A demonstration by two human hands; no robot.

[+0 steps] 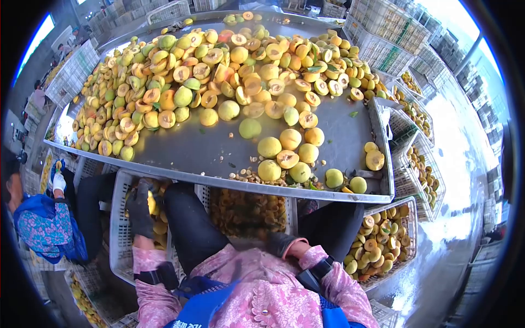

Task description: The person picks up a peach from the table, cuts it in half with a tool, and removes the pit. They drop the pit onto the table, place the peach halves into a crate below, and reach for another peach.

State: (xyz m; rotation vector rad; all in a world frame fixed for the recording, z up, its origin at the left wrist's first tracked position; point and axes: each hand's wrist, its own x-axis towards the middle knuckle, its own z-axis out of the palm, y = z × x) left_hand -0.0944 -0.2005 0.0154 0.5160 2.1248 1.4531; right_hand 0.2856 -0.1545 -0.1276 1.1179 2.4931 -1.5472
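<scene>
My left hand point(140, 210), in a dark glove, is over the crate point(116, 229) at the left, its fingers closed around a yellow fruit piece point(151, 203). More fruit lies in that crate below it. My right hand point(280, 244), also dark-gloved, is blurred in front of my lap, near the crate of small brown pieces point(249, 210); what its fingers do is smeared. Beyond my knees stands the metal table point(208, 147) with a large heap of halved and whole yellow-green fruit point(219, 71).
Fruit-filled crates point(380, 243) stand at the right, with others point(424, 169) beyond. The table's raised front edge point(246, 188) runs over my knees. A co-worker in a blue floral sleeve point(49, 224) sits at the left. Stacked crates point(383, 33) rise behind.
</scene>
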